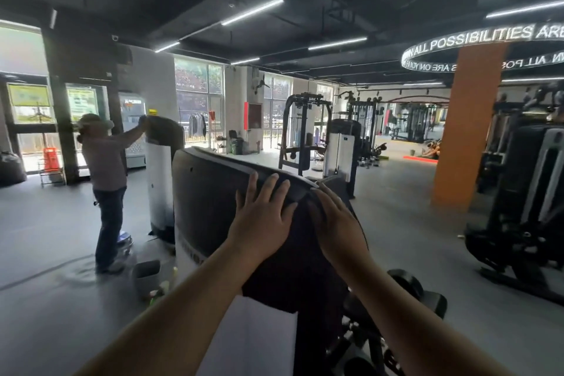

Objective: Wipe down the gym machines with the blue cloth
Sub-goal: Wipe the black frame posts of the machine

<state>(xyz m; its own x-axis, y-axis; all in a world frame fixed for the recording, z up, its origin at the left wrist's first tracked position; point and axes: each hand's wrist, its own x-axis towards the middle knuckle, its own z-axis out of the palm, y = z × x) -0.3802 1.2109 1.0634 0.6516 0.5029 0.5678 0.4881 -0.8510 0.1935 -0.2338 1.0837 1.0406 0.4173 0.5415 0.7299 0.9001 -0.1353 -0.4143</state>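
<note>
Machine: a tall weight machine (207,201) with a dark curved hood stands dead ahead, with a white panel below the hood.
Cloth: the cloth (302,268) is draped over the right end of the hood and hangs down the front toward 6 o'clock. It looks almost black in the dim light, so its blue cannot be confirmed.
Left hand: the left hand (262,218), just left of centre, lies flat with its fingers straight and spread over the hood's top edge. It grasps nothing. It is probably there to steady the person or to hold down the cloth's edge.
Right hand: the right hand (338,226), just right of centre, has straight fingers pressing flat on the cloth at the hood's corner. It looks released, not clenched. A flat palm suits wiping a broad curved surface.
Bucket: a grey bucket (146,278) stands on the floor at 8 o'clock beside the machine's foot. Its inside is dark, so what it holds cannot be told.
Bottles: a few pale bottles (160,291) stand on the floor touching or just beside the bucket, probably cleaning fluid kept within reach.
Other person: at 9 o'clock a person (105,162) reaches up to the top of a second machine (158,168).
Progress: judging from this, the hood's top is being wiped and the panel below has yet to be done.
</note>
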